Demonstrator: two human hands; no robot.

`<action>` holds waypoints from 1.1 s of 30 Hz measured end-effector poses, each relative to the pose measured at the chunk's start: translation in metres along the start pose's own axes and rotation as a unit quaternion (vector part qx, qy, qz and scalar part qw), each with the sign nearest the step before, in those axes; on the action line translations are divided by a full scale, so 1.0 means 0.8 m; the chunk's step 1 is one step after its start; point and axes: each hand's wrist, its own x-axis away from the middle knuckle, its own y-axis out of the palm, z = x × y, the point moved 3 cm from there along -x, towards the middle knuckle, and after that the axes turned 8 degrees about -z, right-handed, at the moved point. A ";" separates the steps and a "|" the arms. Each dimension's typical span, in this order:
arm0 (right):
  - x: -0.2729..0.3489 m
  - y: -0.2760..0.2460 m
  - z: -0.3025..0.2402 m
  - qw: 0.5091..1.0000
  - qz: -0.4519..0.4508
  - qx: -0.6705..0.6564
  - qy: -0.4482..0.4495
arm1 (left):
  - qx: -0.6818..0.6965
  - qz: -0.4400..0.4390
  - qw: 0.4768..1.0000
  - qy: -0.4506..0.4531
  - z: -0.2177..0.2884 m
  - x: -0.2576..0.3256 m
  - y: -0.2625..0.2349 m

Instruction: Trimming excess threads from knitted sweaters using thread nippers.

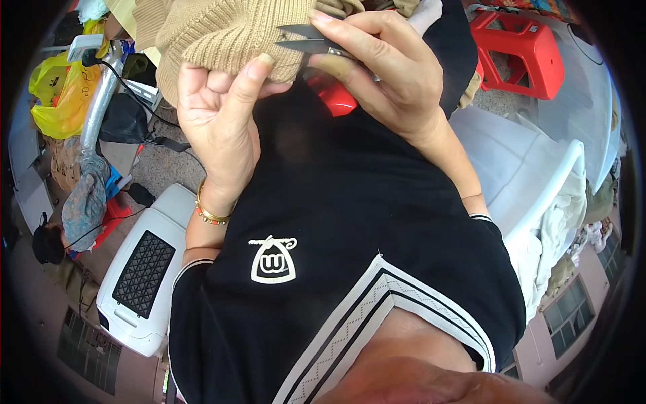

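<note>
We grip the beige ribbed knit garment [222,34] at the top of the view with our left hand [219,111]; our right hand [387,71] is clamped on small metal thread snips [309,39], blades touching the knit.

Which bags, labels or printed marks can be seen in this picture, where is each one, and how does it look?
Yellow plastic bag: far left, crumpled, bright yellow with small dark print.
White emblem: on the chest of the black shirt, rounded triangle, white outline.
No screen shows.
</note>
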 end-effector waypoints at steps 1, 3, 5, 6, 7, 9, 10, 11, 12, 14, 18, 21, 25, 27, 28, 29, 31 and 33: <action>0.002 0.001 0.001 1.000 -0.005 0.005 0.000 | 0.002 0.003 1.000 0.000 -0.001 0.000 -0.001; 0.004 0.003 0.002 1.000 -0.010 0.009 0.000 | 0.005 0.005 1.000 -0.005 -0.002 0.000 -0.002; 0.006 0.004 0.003 1.000 -0.005 0.019 -0.010 | 0.008 0.006 1.000 -0.009 -0.003 0.000 -0.003; 0.006 0.004 0.004 1.000 -0.005 0.019 -0.009 | 0.010 0.008 1.000 -0.007 -0.003 0.000 -0.002; 0.007 0.004 0.004 1.000 -0.004 0.022 -0.014 | 0.011 0.009 1.000 -0.006 -0.003 0.000 -0.002; 0.008 0.004 0.003 0.999 -0.004 0.027 -0.018 | 0.014 0.004 1.000 -0.004 -0.004 0.000 -0.003; 0.009 0.004 0.001 0.999 -0.006 0.027 -0.016 | 0.017 0.000 1.000 -0.001 -0.005 0.000 -0.003; 0.009 0.004 0.001 1.000 -0.008 0.026 -0.014 | 0.016 0.000 1.000 -0.001 -0.005 0.000 -0.002; 0.009 0.005 0.000 1.000 -0.008 0.026 -0.014 | 0.016 -0.004 1.000 0.000 -0.005 -0.001 -0.002; 0.009 0.005 0.000 1.000 0.003 0.011 0.003 | 0.015 -0.009 1.000 0.001 -0.005 -0.001 -0.001; 0.006 0.004 -0.002 1.000 0.005 -0.009 0.024 | 0.025 -0.009 1.000 -0.006 -0.009 0.000 -0.002; 0.004 0.003 -0.004 0.999 0.001 -0.017 0.037 | 0.032 -0.013 0.999 -0.004 -0.010 0.000 -0.004; 0.001 0.002 -0.005 0.999 -0.006 0.030 0.016 | 0.045 -0.019 0.999 -0.003 -0.012 -0.001 -0.002; 0.003 0.004 0.001 0.999 0.003 0.036 -0.006 | 0.046 -0.020 0.999 -0.004 -0.014 -0.001 -0.004; 0.007 0.006 0.004 0.999 0.008 0.033 -0.007 | 0.048 -0.021 0.999 -0.004 -0.014 -0.001 -0.005; 0.010 0.006 0.005 0.999 0.013 0.030 -0.008 | 0.048 -0.021 0.999 -0.005 -0.014 -0.001 -0.004; 0.011 0.007 0.006 0.999 0.014 0.030 -0.008 | 0.058 -0.021 0.998 -0.011 -0.014 0.000 -0.003; 0.012 0.007 0.006 0.999 0.016 0.029 -0.010 | 0.060 -0.011 0.998 -0.020 -0.013 0.000 -0.001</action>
